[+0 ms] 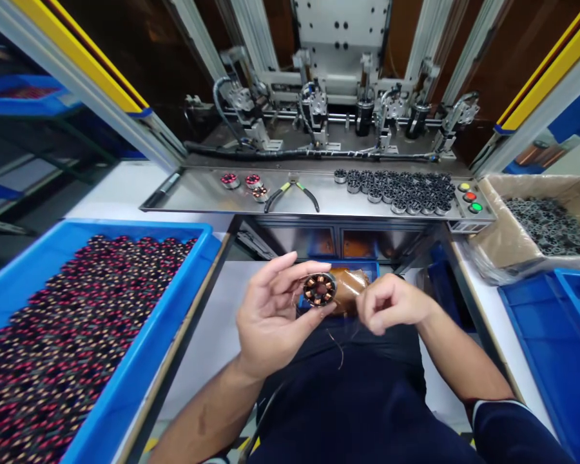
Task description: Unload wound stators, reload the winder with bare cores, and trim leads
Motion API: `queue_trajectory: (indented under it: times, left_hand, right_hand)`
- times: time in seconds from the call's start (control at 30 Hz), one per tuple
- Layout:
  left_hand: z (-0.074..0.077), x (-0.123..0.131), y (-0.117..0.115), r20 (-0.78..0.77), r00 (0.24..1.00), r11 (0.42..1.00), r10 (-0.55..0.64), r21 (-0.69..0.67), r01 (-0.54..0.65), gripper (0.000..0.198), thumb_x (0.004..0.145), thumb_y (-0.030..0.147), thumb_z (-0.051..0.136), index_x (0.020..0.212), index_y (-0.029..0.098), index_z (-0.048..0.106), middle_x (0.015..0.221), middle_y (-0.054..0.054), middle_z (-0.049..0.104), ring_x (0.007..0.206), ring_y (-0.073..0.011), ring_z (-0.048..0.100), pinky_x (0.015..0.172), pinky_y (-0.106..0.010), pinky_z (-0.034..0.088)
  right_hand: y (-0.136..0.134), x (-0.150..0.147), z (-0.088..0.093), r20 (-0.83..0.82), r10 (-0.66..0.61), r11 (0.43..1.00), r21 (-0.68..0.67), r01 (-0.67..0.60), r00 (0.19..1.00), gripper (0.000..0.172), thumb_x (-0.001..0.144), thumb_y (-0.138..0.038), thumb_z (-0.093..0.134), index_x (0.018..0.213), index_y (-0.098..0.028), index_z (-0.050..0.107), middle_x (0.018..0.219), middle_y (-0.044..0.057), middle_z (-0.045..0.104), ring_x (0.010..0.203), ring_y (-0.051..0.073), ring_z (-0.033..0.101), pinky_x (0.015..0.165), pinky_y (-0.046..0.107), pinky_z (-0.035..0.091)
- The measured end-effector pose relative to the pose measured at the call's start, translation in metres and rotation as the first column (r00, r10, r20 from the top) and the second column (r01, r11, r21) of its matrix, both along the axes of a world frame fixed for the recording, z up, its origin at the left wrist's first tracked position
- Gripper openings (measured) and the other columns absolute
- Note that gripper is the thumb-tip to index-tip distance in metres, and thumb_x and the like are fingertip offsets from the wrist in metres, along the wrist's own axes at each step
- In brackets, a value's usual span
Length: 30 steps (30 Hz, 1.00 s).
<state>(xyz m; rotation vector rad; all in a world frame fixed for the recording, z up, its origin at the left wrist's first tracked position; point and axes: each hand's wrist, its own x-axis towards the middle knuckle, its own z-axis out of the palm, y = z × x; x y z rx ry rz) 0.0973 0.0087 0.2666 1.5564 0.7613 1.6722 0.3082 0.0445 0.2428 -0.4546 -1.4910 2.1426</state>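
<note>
Between thumb and fingers, my left hand holds a round copper-wound stator, its black face with copper coils turned up toward the camera. Thin copper wires trail from it, one loose strand hanging over my dark clothing. Just to the right, my right hand is closed with thumb and fingers pressed together; what it pinches, if anything, is too small to make out. Behind both hands lies a brown plastic-like sheet over a blue bin.
Pliers lie on the metal ledge, with three wound stators left and many bare cores right. A blue tray of wound stators stands left; a lined box and blue bins right. Machine fixtures stand behind.
</note>
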Motion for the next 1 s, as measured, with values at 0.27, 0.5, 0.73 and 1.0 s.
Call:
queue_trajectory:
  times: [0.27, 0.5, 0.73, 1.0]
  left_hand:
    - [-0.007, 0.007, 0.010, -0.040, 0.998, 0.999, 0.039, 0.009, -0.039, 0.082, 0.067, -0.011, 0.077, 0.136, 0.027, 0.055, 0.118, -0.003, 0.076, 0.107, -0.0158, 0.073, 0.088, -0.018, 0.061]
    - [-0.011, 0.001, 0.014, 0.016, 1.000, 0.993, -0.004, -0.115, 0.005, 0.077, 0.068, -0.006, 0.081, 0.134, 0.024, 0.054, 0.117, -0.006, 0.077, 0.098, -0.0140, 0.076, 0.087, -0.021, 0.061]
    - [-0.009, -0.003, 0.010, 0.048, 0.979, 0.963, -0.199, -0.178, 0.204, 0.064, 0.085, 0.000, 0.068, 0.138, 0.031, 0.049, 0.129, -0.007, 0.071, 0.106, -0.0134, 0.073, 0.088, -0.020, 0.059]
    - [-0.011, 0.000, 0.004, 0.004, 0.971, 0.957, -0.239, -0.169, 0.236, 0.075, 0.081, 0.001, 0.073, 0.143, 0.034, 0.046, 0.128, -0.007, 0.068, 0.102, -0.0132, 0.071, 0.084, -0.021, 0.059]
  right_hand:
    - [-0.033, -0.053, -0.009, -0.088, -0.325, 0.867, -0.426, 0.260, 0.941, 0.033, 0.063, -0.034, 0.093, 0.078, -0.014, 0.072, 0.060, -0.001, 0.072, 0.046, 0.009, 0.064, 0.043, 0.016, 0.052]
    - [-0.042, -0.048, -0.007, -0.013, -0.267, 0.900, -0.361, 0.245, 0.964, 0.030, 0.064, -0.035, 0.091, 0.073, -0.013, 0.074, 0.053, -0.001, 0.068, 0.042, 0.007, 0.062, 0.038, 0.012, 0.047]
    - [-0.017, -0.029, 0.003, -0.003, -0.410, 0.882, -0.256, 0.395, 0.912, 0.043, 0.065, -0.050, 0.089, 0.082, -0.013, 0.074, 0.066, 0.003, 0.074, 0.050, 0.011, 0.067, 0.047, 0.020, 0.055]
    - [-0.016, -0.032, 0.027, 0.072, -0.450, 0.883, -0.112, 0.455, 0.890, 0.036, 0.075, -0.044, 0.083, 0.068, -0.015, 0.064, 0.051, -0.004, 0.061, 0.041, 0.007, 0.051, 0.044, 0.019, 0.043]
